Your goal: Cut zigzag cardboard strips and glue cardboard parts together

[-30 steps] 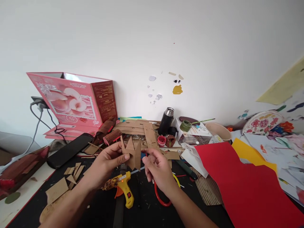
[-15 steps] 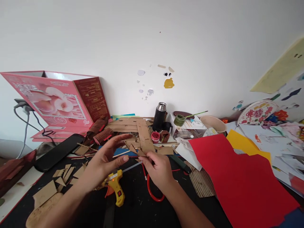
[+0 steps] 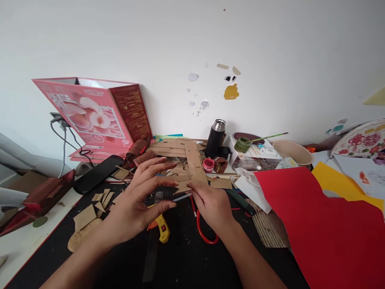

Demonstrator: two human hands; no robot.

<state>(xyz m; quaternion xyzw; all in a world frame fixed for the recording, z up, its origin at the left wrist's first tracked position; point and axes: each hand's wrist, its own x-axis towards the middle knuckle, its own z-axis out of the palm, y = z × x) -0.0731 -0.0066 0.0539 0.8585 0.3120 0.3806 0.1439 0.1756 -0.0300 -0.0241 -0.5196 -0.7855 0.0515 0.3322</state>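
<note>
My right hand (image 3: pixel 211 202) pinches a small piece of cardboard (image 3: pixel 183 186) between thumb and fingers. My left hand (image 3: pixel 144 194) hovers to its left, fingers spread and apart, with nothing in it. Beneath the left hand lies a yellow hot glue gun (image 3: pixel 163 229), its front part hidden by that hand. A translucent glue stick (image 3: pixel 182 197) sticks out towards the right hand. Just below the right hand, a red curved cord (image 3: pixel 207 241) rests on the black table mat (image 3: pixel 186 265).
Cardboard scraps (image 3: pixel 86 216) lie on the left. A black flask (image 3: pixel 215 138), a red paint pot (image 3: pixel 208 164) and a green paint jar (image 3: pixel 243 145) with a brush stand behind. Red paper (image 3: pixel 319 224) covers the right side. A pink box (image 3: pixel 90 116) leans at the back left.
The view has turned to the left, so the scene sits further right. My left hand has come over the glue gun, covering more of it. The right hand still grips the cardboard piece.
</note>
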